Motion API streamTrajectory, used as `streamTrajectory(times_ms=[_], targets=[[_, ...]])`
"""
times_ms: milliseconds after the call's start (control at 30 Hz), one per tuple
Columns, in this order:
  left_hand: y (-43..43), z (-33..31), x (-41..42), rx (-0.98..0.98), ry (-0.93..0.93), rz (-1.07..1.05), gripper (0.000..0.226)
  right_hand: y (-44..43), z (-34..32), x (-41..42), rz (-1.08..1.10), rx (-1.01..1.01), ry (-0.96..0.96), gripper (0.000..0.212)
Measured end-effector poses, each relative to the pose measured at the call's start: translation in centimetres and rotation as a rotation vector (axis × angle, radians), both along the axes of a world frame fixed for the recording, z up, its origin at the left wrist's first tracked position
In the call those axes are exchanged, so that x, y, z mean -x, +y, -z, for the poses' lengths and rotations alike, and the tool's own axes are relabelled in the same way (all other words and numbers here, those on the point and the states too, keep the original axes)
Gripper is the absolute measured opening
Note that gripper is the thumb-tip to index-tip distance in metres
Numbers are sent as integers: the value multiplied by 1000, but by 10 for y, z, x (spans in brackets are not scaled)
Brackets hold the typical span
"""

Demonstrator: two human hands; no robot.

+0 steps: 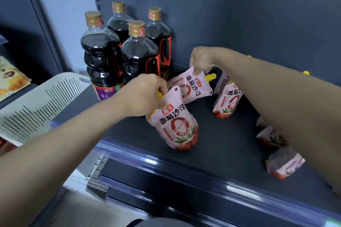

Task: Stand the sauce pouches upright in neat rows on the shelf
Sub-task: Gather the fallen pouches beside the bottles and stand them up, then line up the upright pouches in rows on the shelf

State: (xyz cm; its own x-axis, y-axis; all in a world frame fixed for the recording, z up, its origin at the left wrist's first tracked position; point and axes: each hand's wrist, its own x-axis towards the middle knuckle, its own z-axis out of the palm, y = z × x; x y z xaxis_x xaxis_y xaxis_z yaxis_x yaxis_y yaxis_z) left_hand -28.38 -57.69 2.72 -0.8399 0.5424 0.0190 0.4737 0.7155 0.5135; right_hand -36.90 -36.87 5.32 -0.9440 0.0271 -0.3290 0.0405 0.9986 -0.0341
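My left hand (145,95) grips the top of a pink tomato sauce pouch (177,127) that stands upright near the front of the dark shelf (217,149). My right hand (202,59) pinches the top corner of a second pouch (191,86), which hangs tilted just behind the first, its yellow spout pointing right. A third pouch (227,100) stands upright further right. More pouches (271,135) stand along the right side, partly hidden by my right forearm; one (285,164) is blurred near the front edge.
Several dark soy sauce bottles (103,57) with gold caps stand at the shelf's back left, close to the pouches. A white slotted basket (42,105) sits left of the shelf. The shelf's glossy front rail (184,167) runs below the pouches.
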Motion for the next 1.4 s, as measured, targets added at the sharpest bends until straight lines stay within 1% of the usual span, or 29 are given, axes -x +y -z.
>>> streamTrajectory(times_ms=[133,200,267,500,800,1000,1100,1167,1233,1300,1400], targets=[[9,-3,-2,-31,-5,7,11,-11,-14,-15,-99,-28,108,27],[13,-3,-3,-46,-8,11,11,-12,-16,-23,-114,-40,165,28],[16,-3,-5,-58,-3,14,11,-13,-18,-31,-164,-85,181,28],[32,-4,-16,-101,36,33,11,3,-28,-63,-235,-89,121,22],[78,-3,-35,-92,106,102,15,41,-22,-99,-184,-186,39,26],[98,0,-43,-141,29,85,28,62,-13,-108,-131,-65,81,22],[101,1,-44,-148,-2,76,20,72,-18,-113,-92,-17,19,31],[99,2,-44,-94,0,77,15,78,-21,-118,-48,-12,-53,43],[96,4,-45,-51,6,60,10,82,-22,-122,-28,-44,-81,54],[98,4,-48,-52,15,36,8,84,-21,-124,-38,-47,-48,50],[107,5,-53,-77,10,3,9,86,-21,-127,-53,-28,-28,33]])
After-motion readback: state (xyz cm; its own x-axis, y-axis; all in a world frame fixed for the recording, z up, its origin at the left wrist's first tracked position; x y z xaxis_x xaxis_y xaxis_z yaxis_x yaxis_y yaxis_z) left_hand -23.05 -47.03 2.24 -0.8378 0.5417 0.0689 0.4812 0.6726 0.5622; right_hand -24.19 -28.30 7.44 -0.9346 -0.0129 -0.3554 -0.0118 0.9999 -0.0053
